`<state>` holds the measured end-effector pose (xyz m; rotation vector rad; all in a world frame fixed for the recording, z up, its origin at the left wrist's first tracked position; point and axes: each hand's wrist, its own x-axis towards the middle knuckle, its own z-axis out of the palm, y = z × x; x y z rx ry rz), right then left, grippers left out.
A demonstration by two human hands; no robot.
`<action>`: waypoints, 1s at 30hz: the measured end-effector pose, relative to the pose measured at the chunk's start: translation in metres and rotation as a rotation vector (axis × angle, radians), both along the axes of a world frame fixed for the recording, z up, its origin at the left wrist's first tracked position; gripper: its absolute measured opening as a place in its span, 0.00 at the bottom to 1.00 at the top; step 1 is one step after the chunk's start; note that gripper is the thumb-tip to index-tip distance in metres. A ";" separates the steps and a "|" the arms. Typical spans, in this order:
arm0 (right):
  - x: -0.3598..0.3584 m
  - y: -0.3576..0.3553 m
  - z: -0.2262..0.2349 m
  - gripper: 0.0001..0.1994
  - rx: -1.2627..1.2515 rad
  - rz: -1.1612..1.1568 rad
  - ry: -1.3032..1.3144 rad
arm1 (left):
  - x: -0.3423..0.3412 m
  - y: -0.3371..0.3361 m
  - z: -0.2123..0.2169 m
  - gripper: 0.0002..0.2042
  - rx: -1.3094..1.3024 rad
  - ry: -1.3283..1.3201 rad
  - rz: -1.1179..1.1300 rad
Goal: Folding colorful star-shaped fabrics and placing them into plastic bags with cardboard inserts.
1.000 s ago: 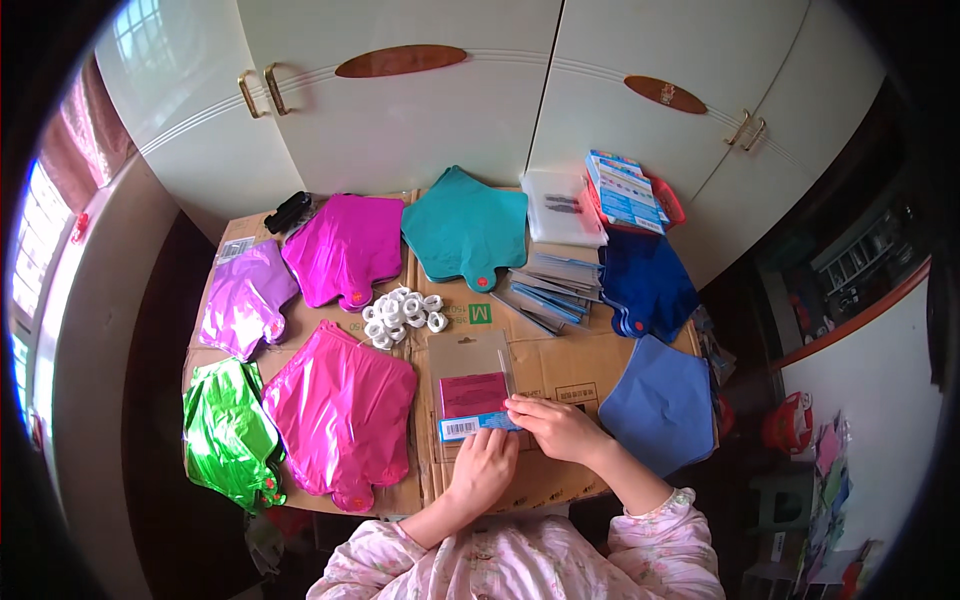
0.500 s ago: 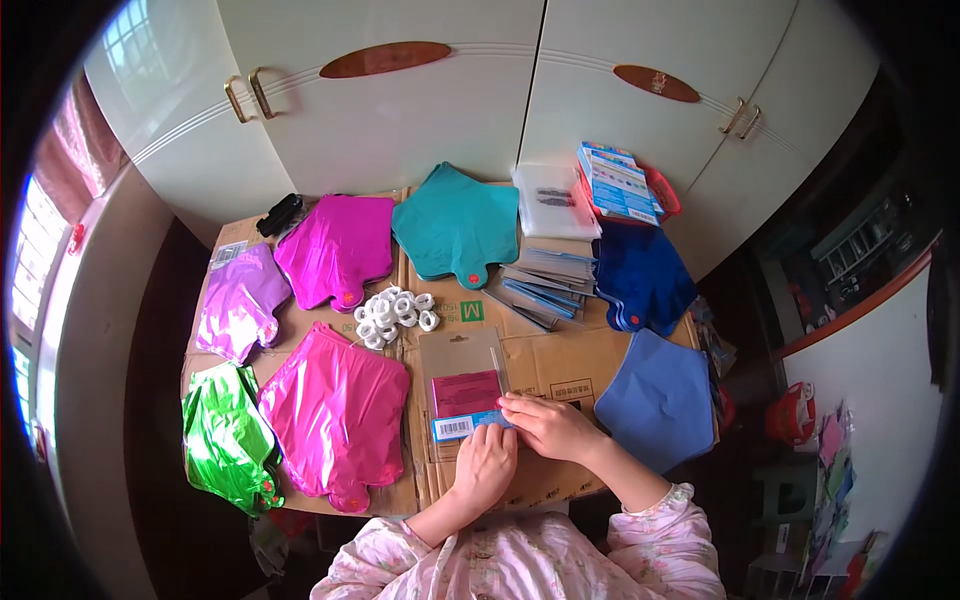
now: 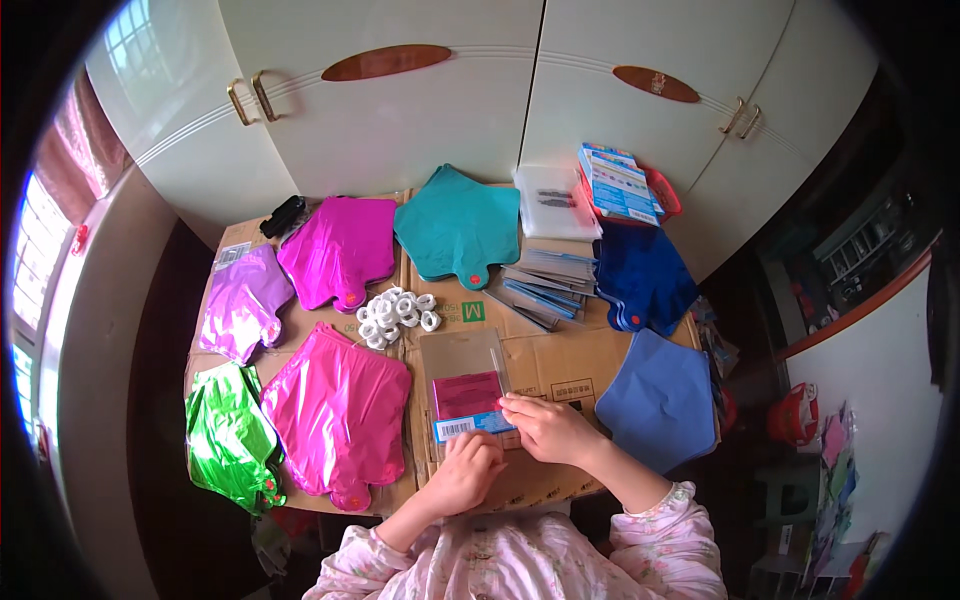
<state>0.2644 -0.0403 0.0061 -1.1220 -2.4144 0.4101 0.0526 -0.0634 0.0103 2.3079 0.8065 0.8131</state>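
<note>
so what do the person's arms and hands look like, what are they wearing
Both hands, left hand and right hand, are bare, with no gloves. No rings or watch can be made out. The arms wear long, loose pale pink sleeves with a small flowery print, gathered at the cuffs.

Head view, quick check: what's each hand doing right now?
Left hand: curled, resting on the clear packet.
Right hand: fingers pinch the packet's right edge.

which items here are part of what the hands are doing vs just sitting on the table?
In hand:
clear sleeve
folded magenta balloon with label card
left hand
right hand

Lying about:
pink balloon
green balloon
white ribbon rolls
teal balloon
blue balloons
</note>
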 end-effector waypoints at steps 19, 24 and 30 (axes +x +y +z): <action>0.007 -0.004 -0.005 0.12 0.099 0.067 -0.042 | -0.078 0.007 0.035 0.17 0.184 0.483 0.070; 0.006 -0.004 -0.008 0.07 0.141 0.080 -0.007 | -0.071 0.017 0.019 0.13 0.299 0.482 -0.003; 0.009 -0.002 -0.017 0.05 0.141 0.042 0.065 | -0.068 0.020 0.002 0.09 0.205 0.337 0.114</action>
